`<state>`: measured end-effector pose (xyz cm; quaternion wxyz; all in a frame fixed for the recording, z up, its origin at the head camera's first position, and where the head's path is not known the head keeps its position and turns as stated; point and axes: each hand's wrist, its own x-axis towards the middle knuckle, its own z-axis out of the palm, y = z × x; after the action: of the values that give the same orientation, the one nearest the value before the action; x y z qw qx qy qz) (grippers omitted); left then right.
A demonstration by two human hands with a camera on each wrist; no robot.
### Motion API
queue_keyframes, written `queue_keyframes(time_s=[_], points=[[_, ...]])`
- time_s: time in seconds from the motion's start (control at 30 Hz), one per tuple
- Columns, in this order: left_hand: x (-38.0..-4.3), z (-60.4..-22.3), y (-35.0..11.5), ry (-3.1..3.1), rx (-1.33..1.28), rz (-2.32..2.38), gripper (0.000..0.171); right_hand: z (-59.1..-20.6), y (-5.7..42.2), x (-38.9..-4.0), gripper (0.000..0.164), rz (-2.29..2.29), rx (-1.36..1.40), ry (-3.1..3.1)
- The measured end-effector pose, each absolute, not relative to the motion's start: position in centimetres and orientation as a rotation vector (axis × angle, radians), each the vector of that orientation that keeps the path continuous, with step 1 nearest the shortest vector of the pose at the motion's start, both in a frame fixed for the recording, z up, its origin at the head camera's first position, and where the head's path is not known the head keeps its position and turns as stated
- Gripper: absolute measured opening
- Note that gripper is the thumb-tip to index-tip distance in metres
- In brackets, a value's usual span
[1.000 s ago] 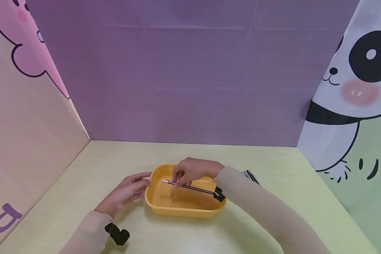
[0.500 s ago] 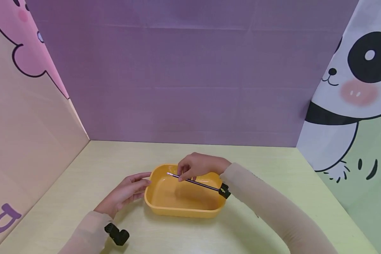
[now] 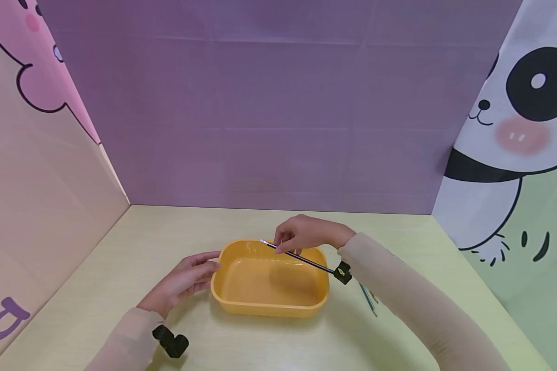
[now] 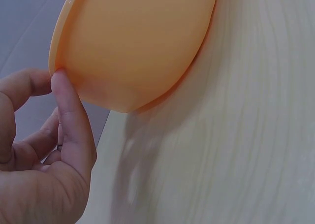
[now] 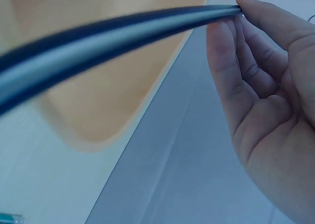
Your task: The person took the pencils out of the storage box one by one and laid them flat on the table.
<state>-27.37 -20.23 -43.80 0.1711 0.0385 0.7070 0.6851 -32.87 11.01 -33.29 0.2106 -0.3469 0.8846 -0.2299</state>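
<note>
A yellow plastic tub stands on the table, and nothing lies in its visible inside. My left hand pinches its left rim between thumb and finger; the left wrist view shows the fingertips right at the rim. Over the tub's back right part, my right hand pinches a dark, striped pencil near its pale-tipped end. The pencil slants down to the right, towards the black wrist camera. Seen from the right wrist, the pencil crosses close in front of the lens, with the tub behind.
A few pencils lie on the table right of the tub, partly hidden by the right sleeve. A teal end of one shows in the right wrist view. A purple backdrop and printed side panels enclose the pale table.
My right hand has lifted the pencil from inside the tub, up and to the right towards its back right rim. More pencils show beside the sleeve. The left hand stays at the rim.
</note>
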Motion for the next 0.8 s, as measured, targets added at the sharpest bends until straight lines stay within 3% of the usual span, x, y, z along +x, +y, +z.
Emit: queue_keyframes(time_s=[0.8], points=[[-27.5, -43.8, -20.1, 2.033, 0.087, 1.933, 0.059, -34.1, 16.8, -33.0, 0.015, -0.706, -0.761, 2.537]])
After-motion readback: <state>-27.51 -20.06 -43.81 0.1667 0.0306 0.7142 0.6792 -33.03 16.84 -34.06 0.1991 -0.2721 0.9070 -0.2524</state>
